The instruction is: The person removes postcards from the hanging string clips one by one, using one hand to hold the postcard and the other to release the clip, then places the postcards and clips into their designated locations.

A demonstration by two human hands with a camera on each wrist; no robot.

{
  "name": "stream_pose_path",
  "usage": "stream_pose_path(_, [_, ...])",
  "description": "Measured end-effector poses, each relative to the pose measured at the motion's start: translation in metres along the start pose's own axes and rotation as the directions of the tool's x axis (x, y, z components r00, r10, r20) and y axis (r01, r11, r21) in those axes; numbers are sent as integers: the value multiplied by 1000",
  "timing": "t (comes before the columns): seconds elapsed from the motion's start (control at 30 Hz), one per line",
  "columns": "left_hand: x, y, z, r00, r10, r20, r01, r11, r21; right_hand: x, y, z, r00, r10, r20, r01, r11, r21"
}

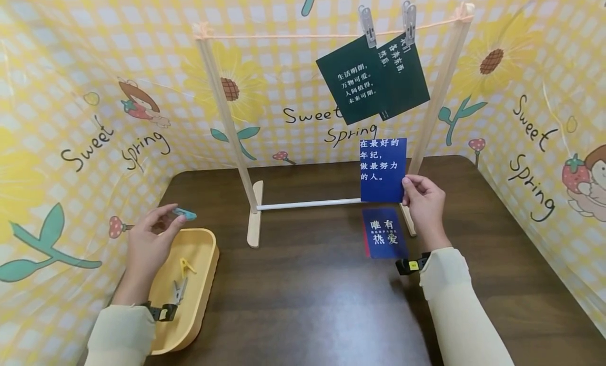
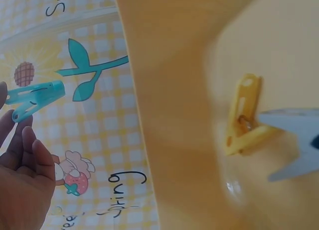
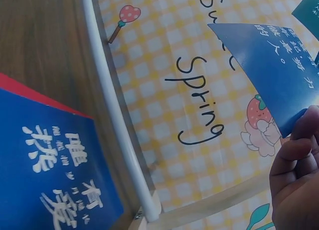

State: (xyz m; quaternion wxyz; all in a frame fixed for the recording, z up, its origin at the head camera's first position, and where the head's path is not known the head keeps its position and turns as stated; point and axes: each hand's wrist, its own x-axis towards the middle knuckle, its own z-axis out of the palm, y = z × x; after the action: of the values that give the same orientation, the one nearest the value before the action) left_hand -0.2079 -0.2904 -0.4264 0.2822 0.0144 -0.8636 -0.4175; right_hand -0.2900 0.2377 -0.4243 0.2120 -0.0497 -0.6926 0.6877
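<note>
My left hand (image 1: pixel 150 239) pinches a light blue clothespin (image 1: pixel 184 214) above the far end of a yellow tray (image 1: pixel 208 282). The left wrist view shows the clothespin (image 2: pixel 41 96) by its two handles at the fingertips. My right hand (image 1: pixel 426 203) holds a blue card (image 1: pixel 383 169) with white writing upright by its lower right edge, between thumb and fingers. Another blue card (image 1: pixel 384 234) lies on the table below it, with a red edge showing underneath. Two dark green cards (image 1: pixel 350 82) hang overlapping from the string (image 1: pixel 293 37), under grey clothespins (image 1: pixel 367 27).
A wooden frame (image 1: pixel 227 119) carries the string, with a white rod (image 1: pixel 307 203) low between its feet. Inside the tray are a yellow clothespin (image 1: pixel 187 267) and a grey clothespin (image 1: pixel 180 290). A patterned cloth (image 1: pixel 293 82) surrounds the brown table (image 1: pixel 293 292).
</note>
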Motion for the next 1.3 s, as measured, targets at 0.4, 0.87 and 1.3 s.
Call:
stream_pose_path(0.4, [-7, -13, -5, 998, 29, 49, -29, 1000, -10, -16, 21, -5, 997, 74, 19, -71, 990, -122])
stream_pose_path(0.87, [-11, -31, -24, 955, -12, 298, -37, 987, 157, -30, 43, -9, 990, 142, 24, -137, 982, -126])
stream_pose_path(1.3, [-7, -41, -35, 896, -70, 439, -61, 959, 278, -37, 54, -22, 977, 213, -2, -209, 960, -183])
